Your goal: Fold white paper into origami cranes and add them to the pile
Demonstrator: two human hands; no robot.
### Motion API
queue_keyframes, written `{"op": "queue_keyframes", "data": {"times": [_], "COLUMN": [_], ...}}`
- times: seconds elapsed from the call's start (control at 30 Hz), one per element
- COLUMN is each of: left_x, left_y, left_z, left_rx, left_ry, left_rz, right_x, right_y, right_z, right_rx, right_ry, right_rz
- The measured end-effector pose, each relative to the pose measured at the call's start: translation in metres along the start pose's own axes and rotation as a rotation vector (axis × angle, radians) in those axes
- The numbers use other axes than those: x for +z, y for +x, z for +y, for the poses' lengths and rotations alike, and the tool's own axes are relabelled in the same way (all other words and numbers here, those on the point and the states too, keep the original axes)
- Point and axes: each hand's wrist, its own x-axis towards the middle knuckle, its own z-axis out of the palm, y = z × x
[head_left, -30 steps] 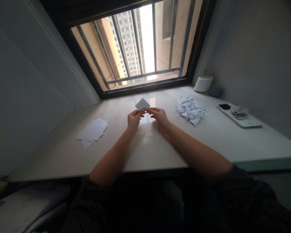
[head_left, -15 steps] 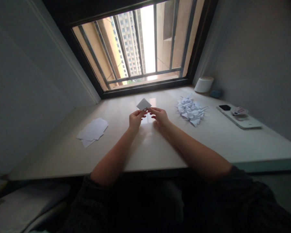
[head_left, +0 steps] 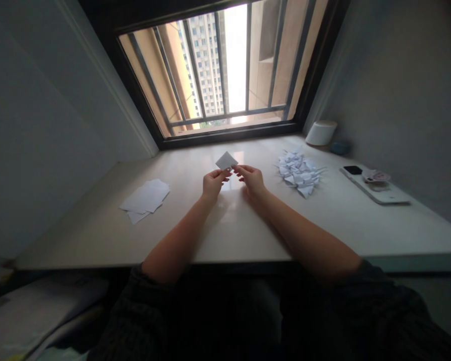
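A small white square of paper (head_left: 226, 160) is held up on its corner above the pale desk (head_left: 233, 225), in front of the window. My left hand (head_left: 212, 183) pinches its lower edge from the left. From the right, my right hand (head_left: 251, 178) pinches the same edge, fingertips nearly meeting the left ones. Both forearms reach out over the desk's front edge.
A loose stack of white paper sheets (head_left: 146, 199) lies at the left of the desk. A heap of folded white paper pieces (head_left: 299, 171) sits to the right. Further right lie a phone (head_left: 376, 186) and a white cylinder (head_left: 320, 133). A barred window (head_left: 225, 70) is behind.
The hands and the paper square keep the same hold. The view has shifted slightly, so everything sits a little further right in the picture.
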Motion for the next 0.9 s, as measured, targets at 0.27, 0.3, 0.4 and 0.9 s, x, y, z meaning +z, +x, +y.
{"op": "queue_keyframes", "data": {"times": [0.27,0.3,0.4,0.9], "left_x": [-0.001,-0.001,-0.001,-0.005], "left_y": [0.001,0.001,0.002,0.007], "left_z": [0.0,0.0,-0.001,0.0], "left_rx": [-0.021,-0.021,-0.034,-0.101], "left_ry": [0.016,0.014,0.006,-0.039], "left_rz": [-0.006,-0.01,-0.021,0.02], "right_x": [0.001,0.002,0.001,-0.013], "right_y": [-0.002,-0.002,-0.002,0.011], "right_z": [0.001,0.001,-0.002,0.0], "right_rx": [0.022,0.026,0.041,-0.008], "right_ry": [0.04,0.046,0.066,0.082], "right_rz": [0.007,0.0,-0.008,0.162]}}
